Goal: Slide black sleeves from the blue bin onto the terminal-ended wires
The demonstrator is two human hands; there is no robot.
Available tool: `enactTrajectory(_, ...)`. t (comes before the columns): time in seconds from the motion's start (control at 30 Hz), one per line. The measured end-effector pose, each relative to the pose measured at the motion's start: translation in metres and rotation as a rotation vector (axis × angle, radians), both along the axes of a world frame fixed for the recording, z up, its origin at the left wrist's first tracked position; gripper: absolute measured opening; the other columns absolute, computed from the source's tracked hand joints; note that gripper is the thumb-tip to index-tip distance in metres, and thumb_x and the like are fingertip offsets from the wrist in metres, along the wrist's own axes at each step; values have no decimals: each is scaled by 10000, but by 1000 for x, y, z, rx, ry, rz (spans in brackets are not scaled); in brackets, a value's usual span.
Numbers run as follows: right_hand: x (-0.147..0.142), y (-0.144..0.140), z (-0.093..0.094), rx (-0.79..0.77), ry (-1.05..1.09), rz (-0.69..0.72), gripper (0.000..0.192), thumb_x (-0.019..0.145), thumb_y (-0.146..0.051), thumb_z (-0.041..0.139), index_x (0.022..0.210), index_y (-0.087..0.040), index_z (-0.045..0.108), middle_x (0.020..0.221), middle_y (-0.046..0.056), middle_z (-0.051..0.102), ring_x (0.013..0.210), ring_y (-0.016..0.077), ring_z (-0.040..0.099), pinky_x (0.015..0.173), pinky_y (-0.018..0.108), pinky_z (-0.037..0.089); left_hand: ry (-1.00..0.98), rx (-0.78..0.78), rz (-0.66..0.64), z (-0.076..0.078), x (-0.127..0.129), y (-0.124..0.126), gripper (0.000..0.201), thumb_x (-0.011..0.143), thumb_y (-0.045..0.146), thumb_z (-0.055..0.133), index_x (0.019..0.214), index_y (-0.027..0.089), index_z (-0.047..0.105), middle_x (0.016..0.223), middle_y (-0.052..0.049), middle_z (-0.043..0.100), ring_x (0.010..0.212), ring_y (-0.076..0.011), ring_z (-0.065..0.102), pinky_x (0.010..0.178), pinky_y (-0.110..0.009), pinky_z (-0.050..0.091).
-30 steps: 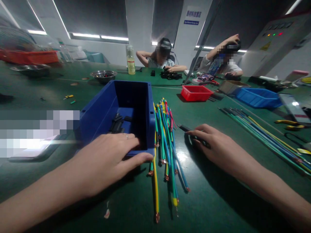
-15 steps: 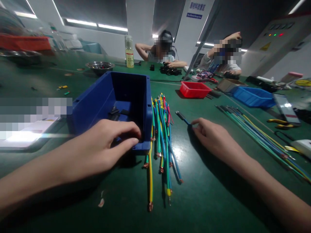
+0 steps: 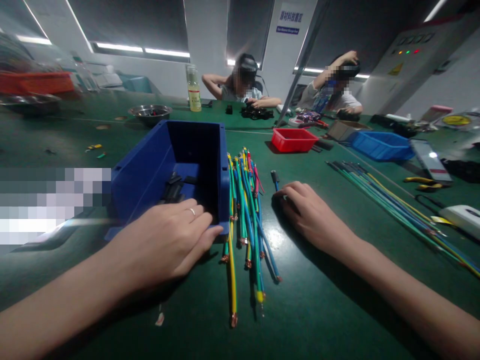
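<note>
1. The left hand (image 3: 167,242) lies palm-down over the near, low front edge of the blue bin (image 3: 150,172) — fingers spread loosely and slack, tips touching the bin's lip; it grips nothing that shows.
2. Small black parts (image 3: 173,186) lie on the bin's floor, just beyond those fingertips and apart from them.
3. The right hand (image 3: 311,215) rests on the green table (image 3: 330,300) with fingers curled in, pinching the near end of a blue wire with a black tip (image 3: 275,178); the tip sticks out past the fingers, away from the person.
4. Between the two hands lies a bundle of coloured wires (image 3: 247,215) — blue, green, yellow, red — just beside the bin's right wall, bare copper ends pointing toward the person.
</note>
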State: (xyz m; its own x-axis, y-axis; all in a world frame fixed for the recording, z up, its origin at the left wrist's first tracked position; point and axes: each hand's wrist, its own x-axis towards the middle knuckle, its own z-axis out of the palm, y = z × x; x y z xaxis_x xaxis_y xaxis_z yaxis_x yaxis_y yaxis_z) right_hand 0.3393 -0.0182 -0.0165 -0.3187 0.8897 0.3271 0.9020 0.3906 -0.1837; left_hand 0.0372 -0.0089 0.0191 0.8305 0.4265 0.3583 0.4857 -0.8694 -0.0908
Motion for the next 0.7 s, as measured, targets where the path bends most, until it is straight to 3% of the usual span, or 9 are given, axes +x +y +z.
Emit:
enactTrajectory(0.23,43,20,-11,80,-66,-166,265,940,-227,449,1117,-183,641,1046,117,629,937,242,605,829,399,513,-62,14,46,-1,2,-5,371,1040,253,300,770,193,547,680,-30,559,576,-196,500,543,-339,346)
enactTrajectory(0.43,103,40,-12,86,38,-259,145,870,-165,512,886,-174,656,810,77,656,682,164,616,607,274,466,-49,22,89,0,4,-8,355,1036,241,263,803,201,528,673,-29,561,548,-206,547,506,-333,382)
enactTrajectory(0.7,153,36,-9,120,78,-501,210,871,-274,559,853,-125,706,785,144,697,626,171,606,576,298,421,-49,56,94,1,5,-10,353,1018,219,253,789,209,521,648,-29,575,515,-200,568,462,-319,402)
